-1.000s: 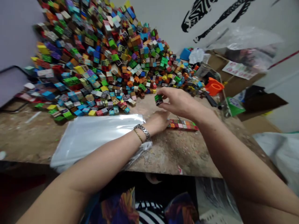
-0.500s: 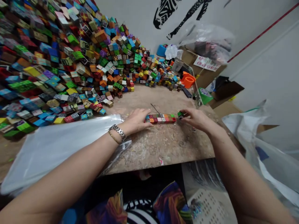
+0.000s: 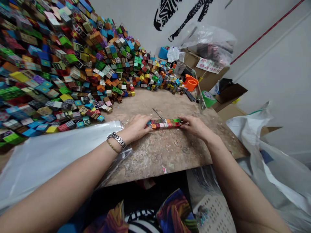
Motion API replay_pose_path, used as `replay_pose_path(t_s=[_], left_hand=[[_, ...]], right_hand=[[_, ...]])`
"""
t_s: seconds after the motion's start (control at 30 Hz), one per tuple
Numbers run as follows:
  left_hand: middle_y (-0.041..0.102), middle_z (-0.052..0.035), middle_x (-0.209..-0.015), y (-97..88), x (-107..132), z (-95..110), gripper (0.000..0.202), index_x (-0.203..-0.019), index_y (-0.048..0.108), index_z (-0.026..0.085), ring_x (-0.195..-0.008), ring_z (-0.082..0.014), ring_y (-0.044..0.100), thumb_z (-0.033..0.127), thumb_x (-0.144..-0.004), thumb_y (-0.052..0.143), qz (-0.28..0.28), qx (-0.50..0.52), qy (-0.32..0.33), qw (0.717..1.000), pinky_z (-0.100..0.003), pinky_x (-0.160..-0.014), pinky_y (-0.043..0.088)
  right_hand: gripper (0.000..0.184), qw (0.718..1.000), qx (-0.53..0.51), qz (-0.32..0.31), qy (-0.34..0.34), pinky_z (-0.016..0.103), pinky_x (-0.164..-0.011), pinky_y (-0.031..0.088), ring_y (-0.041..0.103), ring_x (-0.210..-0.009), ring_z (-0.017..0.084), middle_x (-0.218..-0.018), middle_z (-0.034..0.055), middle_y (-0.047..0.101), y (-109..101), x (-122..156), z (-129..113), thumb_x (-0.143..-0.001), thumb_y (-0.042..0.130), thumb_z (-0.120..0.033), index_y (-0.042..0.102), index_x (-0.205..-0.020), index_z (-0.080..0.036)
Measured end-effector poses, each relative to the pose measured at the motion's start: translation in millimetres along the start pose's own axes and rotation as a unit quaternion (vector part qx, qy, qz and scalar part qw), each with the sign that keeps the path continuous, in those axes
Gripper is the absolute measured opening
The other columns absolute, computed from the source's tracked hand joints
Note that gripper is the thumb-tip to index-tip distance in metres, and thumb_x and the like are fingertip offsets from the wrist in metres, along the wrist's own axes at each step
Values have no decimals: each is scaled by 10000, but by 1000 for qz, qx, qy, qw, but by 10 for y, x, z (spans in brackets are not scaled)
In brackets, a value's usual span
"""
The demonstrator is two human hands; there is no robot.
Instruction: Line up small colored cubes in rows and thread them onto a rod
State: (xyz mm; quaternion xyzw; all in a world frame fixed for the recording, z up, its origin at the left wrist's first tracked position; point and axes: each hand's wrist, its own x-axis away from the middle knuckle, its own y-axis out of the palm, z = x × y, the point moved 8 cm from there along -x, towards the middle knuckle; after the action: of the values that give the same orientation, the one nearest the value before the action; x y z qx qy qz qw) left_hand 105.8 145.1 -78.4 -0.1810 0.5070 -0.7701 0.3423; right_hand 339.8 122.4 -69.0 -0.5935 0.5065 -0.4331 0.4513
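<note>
Near the table's (image 3: 170,152) front edge, the left hand (image 3: 136,127) and right hand (image 3: 194,126) press the row of small cubes (image 3: 164,123) end-to-end; light, rigid, loose pieces, likely buckling unless squeezed at both ends.

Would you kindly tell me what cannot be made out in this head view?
- Left end of the cube row: covered by the left hand.
- Right end: covered by the right hand.
- Prints on the cube pile: too small and blurred.
- Pile's left part: cut off by the frame edge.
- Label on the box: too small to read.
</note>
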Motion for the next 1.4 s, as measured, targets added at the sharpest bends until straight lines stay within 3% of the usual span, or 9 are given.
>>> replay_pose_path(t_s=[0.13, 0.43, 0.67, 0.83, 1.0, 1.23, 1.4], left_hand=[[659, -121, -1095, 4, 4, -3, 259, -1109, 634, 161, -1031, -271, 571, 328, -951, 515, 4, 4, -1, 1000, -393, -925, 455], [657, -129, -1120, 33, -2, -1, 271, -1127, 645, 156, -1067, -281, 566, 313, -954, 506, 0, -16, -10, 1000, -416, -958, 451], [684, -115, -1079, 31, -13, 18, 264, -1112, 670, 172, -1023, -272, 588, 306, -965, 496, 7, -22, -6, 1000, -399, -922, 456], [694, -96, -1142, 33, -17, 36, 281, -1157, 675, 199, -1066, -256, 599, 324, -969, 509, 3, -26, -2, 1000, -372, -946, 450], [693, -109, -1154, 44, -18, 25, 293, -1175, 676, 188, -1077, -274, 599, 310, -970, 507, 5, -16, -11, 1000, -400, -955, 455], [672, -97, -1217, 0, 73, 87, 337, -1269, 640, 216, -1164, -277, 582, 324, -973, 518, -3, 5, -19, 1000, -424, -1022, 451], [658, -116, -1234, -44, 97, 74, 367, -1235, 641, 169, -1163, -291, 590, 400, -997, 482, -4, 24, -39, 999, -437, -1017, 472]], right_hand=[[474, 1000, -16, 3, -1, 378, -905, 546, 699, -1006, 249, -1233, 136, 708, 19, 35, 30, -857, 647, -165, 645, -1331, -157], [308, 999, 10, 5, -39, 371, -972, 492, 642, -1122, 258, -1231, 136, 692, 95, 119, -30, -981, 490, -261, 669, -1215, -170], [513, 992, 93, 42, 76, 497, -1002, 439, 484, -1330, 340, -1460, 231, 518, 354, 228, -96, -1002, 417, -308, 427, -1465, -84], [521, 988, 96, 85, 88, 466, -989, 431, 493, -1313, 328, -1450, 242, 520, 381, 270, -217, -1000, 413, -318, 411, -1469, -90], [539, 987, 92, 87, 99, 472, -1016, 422, 476, -1345, 328, -1481, 254, 492, 362, 271, -250, -992, 417, -296, 397, -1482, -72], [613, 988, 68, 90, 104, 549, -1019, 454, 503, -1336, 372, -1471, 265, 502, 461, 271, -81, -981, 396, -410, 404, -1485, -62], [741, 990, 23, 111, 82, 492, -1110, 428, 513, -1340, 368, -1446, 278, 521, 377, 202, 67, -937, 388, -503, 414, -1479, 1]])
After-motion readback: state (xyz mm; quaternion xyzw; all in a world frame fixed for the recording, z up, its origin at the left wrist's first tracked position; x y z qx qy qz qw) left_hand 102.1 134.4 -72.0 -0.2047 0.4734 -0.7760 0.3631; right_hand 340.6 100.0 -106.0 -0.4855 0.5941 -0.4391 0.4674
